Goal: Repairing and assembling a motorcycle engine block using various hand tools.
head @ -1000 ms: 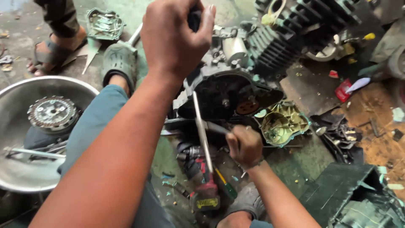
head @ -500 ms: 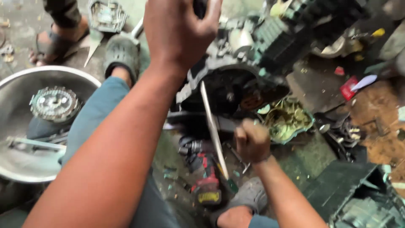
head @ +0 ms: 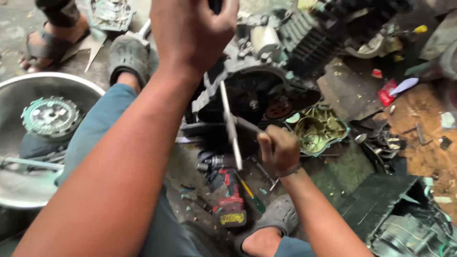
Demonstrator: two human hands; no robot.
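Since the earlier frame my right hand [head: 278, 150] had slid a little right and lower, and the flat metal bar [head: 230, 124] had tipped nearer upright. I kept that hand fisted tight round a dark tool handle [head: 247, 125] that crossed the bar at the open engine crankcase [head: 259, 95]. My left hand [head: 193, 31] was closed high on the engine top; what it gripped I could not tell. To do this well I judged the top must be braced firmly while turning steadily. Below lay a red cordless driver [head: 228, 200], a green-handled screwdriver [head: 250, 195], and a metal basin [head: 28, 95] at my left.
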